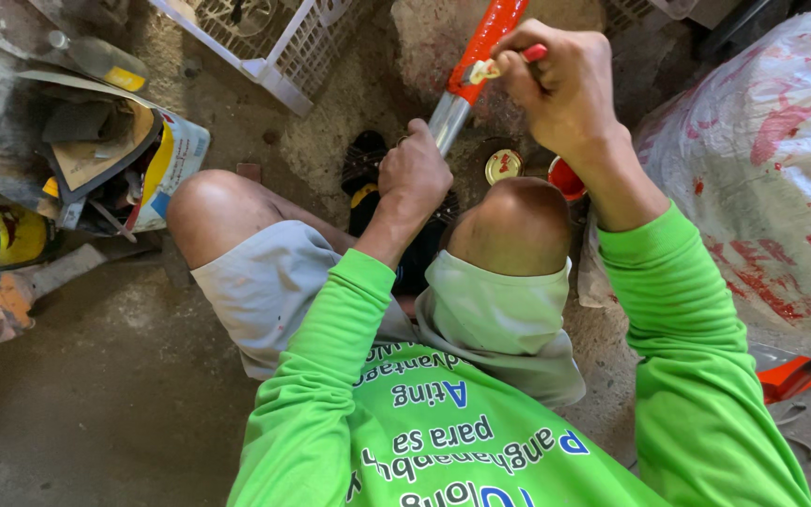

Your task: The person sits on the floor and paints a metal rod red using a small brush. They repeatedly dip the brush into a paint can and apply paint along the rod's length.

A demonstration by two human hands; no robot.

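Note:
A metal pipe [450, 117] runs up from between my knees, its upper part [486, 42] coated in fresh orange-red paint. My left hand [413, 174] grips the bare grey lower end of the pipe. My right hand [560, 80] is closed on a small paintbrush [492, 68] with a red handle, its pale bristles touching the painted section. Below my right wrist, an open tin of red paint [565, 176] sits on the ground beside its round lid [503, 165]. I am squatting in grey shorts and a bright green long-sleeved shirt.
A white plastic crate [274, 42] stands at the top. At left lie scraps, cardboard, a bottle [105, 58] and a yellow and green can [7, 235]. A large white sack with red print [772, 169] fills the right side. An orange object [795, 376] lies at lower right.

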